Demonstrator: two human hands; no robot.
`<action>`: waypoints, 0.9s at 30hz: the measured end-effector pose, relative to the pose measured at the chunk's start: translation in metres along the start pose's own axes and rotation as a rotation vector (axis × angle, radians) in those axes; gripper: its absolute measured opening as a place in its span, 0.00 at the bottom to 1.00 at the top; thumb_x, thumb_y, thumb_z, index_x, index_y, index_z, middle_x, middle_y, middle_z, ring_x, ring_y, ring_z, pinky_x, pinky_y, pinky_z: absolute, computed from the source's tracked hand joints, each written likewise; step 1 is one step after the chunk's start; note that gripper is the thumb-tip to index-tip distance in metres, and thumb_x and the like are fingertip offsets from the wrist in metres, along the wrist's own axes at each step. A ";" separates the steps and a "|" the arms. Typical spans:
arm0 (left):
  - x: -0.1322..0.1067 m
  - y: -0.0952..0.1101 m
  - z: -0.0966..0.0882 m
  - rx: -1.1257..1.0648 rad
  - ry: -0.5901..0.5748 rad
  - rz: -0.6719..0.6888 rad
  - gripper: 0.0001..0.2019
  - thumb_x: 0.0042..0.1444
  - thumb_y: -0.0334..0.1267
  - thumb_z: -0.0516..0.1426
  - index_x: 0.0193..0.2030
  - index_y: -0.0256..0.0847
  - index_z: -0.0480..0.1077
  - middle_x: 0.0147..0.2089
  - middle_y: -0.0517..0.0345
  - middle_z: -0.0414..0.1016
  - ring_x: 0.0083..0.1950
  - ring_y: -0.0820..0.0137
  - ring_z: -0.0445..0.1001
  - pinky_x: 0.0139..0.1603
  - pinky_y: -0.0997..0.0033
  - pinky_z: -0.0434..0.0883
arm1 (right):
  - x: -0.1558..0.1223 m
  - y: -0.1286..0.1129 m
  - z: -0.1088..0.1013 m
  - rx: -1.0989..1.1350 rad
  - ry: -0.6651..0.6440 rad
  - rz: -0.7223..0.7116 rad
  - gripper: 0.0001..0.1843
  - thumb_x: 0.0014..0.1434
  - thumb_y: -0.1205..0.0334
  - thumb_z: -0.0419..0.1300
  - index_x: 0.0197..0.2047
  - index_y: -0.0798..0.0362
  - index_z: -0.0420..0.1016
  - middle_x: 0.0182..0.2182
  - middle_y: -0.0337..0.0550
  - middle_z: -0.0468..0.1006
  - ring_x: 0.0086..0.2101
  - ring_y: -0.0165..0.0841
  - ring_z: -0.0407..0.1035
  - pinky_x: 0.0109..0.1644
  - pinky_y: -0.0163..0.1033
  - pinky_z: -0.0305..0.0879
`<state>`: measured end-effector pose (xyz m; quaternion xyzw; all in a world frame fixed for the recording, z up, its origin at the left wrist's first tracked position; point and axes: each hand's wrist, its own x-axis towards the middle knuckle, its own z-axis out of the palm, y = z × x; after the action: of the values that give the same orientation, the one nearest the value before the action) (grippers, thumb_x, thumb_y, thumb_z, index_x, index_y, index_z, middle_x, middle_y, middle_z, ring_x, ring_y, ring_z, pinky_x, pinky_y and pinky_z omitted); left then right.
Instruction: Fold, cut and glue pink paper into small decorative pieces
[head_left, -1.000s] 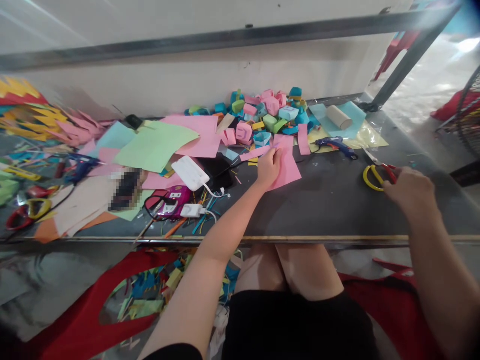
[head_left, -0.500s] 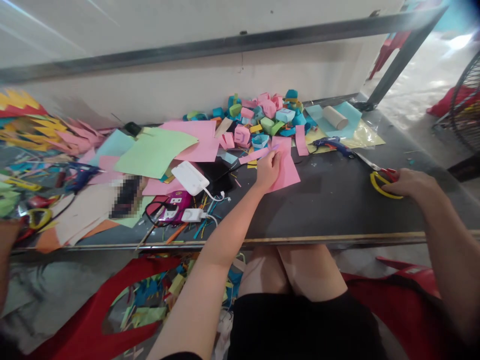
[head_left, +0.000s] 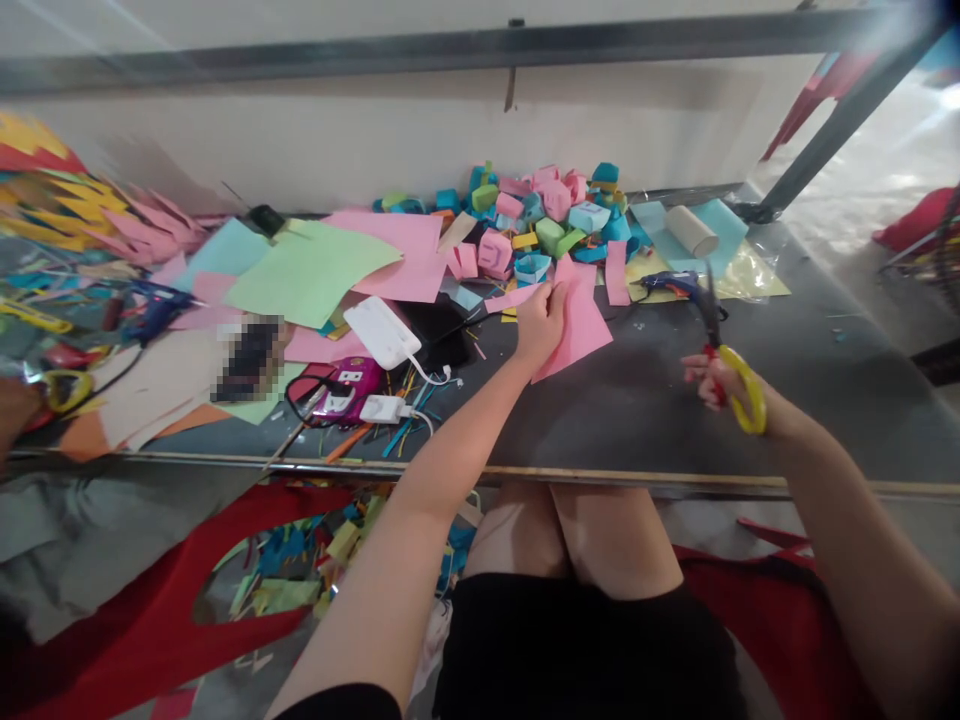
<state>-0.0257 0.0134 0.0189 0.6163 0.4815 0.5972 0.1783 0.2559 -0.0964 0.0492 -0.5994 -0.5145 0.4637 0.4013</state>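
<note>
- Left hand [head_left: 541, 325] first: on my feed it's pinching the sheet [head_left: 589, 330], the pink one, by its left edge, thumb against fingers.
- Sheet's over the table [head_left: 660, 430], call it the clock centre with 12 at the top of my view. Can't tell how much of it is lifted off.
- My read on handling: next to no weight, bendy, creases if squeezed, won't slip much. I'd take it near an edge with a light pinch, flat of the thumb on top.
- Right hand [head_left: 776, 408] at about 4 o'clock, fingers curled around the red handle of the scissors [head_left: 751, 385], yellow loop on the wrist side. Blades point to 12 and are blurred, so no idea if they're parted.
- Scissors look stiff and heavier than paper to me; I'd only trust the handles, never the blades.
- Close by: a pink strip [head_left: 616, 272] at 1 to 2, glue gun [head_left: 670, 284] around 2 to 3, tube [head_left: 691, 233] at 2.
- Pile of folded paper bits [head_left: 553, 200] at 11 to 12.
- Further out: white charger [head_left: 382, 330] at 9, green paper [head_left: 315, 270] between 9 and 10.
</note>
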 end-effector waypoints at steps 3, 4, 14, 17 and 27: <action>0.006 -0.003 -0.006 0.052 0.026 -0.012 0.26 0.70 0.60 0.48 0.26 0.44 0.60 0.25 0.58 0.67 0.31 0.68 0.67 0.37 0.66 0.64 | 0.016 -0.030 0.031 -0.077 -0.231 0.036 0.39 0.42 0.26 0.70 0.39 0.54 0.76 0.29 0.39 0.68 0.23 0.25 0.61 0.20 0.31 0.65; 0.007 -0.005 -0.008 0.079 0.044 -0.015 0.25 0.70 0.59 0.48 0.27 0.44 0.61 0.26 0.57 0.68 0.32 0.67 0.68 0.38 0.65 0.65 | 0.021 -0.039 0.040 -0.143 -0.274 0.070 0.39 0.43 0.25 0.70 0.38 0.55 0.76 0.30 0.40 0.68 0.24 0.25 0.63 0.22 0.31 0.67; 0.018 -0.024 -0.021 0.182 0.137 -0.031 0.26 0.70 0.60 0.46 0.33 0.43 0.69 0.29 0.53 0.73 0.38 0.63 0.77 0.43 0.63 0.69 | 0.054 -0.068 0.085 -0.348 -0.449 0.097 0.39 0.50 0.22 0.63 0.34 0.56 0.74 0.27 0.39 0.67 0.23 0.25 0.63 0.21 0.29 0.67; 0.020 -0.027 -0.022 0.181 0.120 -0.049 0.25 0.70 0.60 0.47 0.34 0.43 0.69 0.30 0.53 0.73 0.39 0.63 0.77 0.43 0.64 0.69 | 0.056 -0.067 0.086 -0.358 -0.437 0.078 0.40 0.49 0.21 0.63 0.33 0.55 0.73 0.27 0.39 0.67 0.23 0.25 0.64 0.20 0.30 0.67; 0.019 -0.019 -0.023 0.146 0.094 -0.073 0.28 0.68 0.65 0.45 0.32 0.44 0.67 0.28 0.54 0.70 0.39 0.63 0.75 0.43 0.63 0.69 | 0.056 -0.065 0.081 -0.332 -0.462 0.011 0.47 0.36 0.12 0.58 0.29 0.53 0.67 0.25 0.37 0.64 0.22 0.24 0.62 0.20 0.31 0.66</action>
<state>-0.0572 0.0292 0.0193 0.5811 0.5537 0.5817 0.1317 0.1641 -0.0310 0.0833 -0.5383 -0.6579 0.4995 0.1671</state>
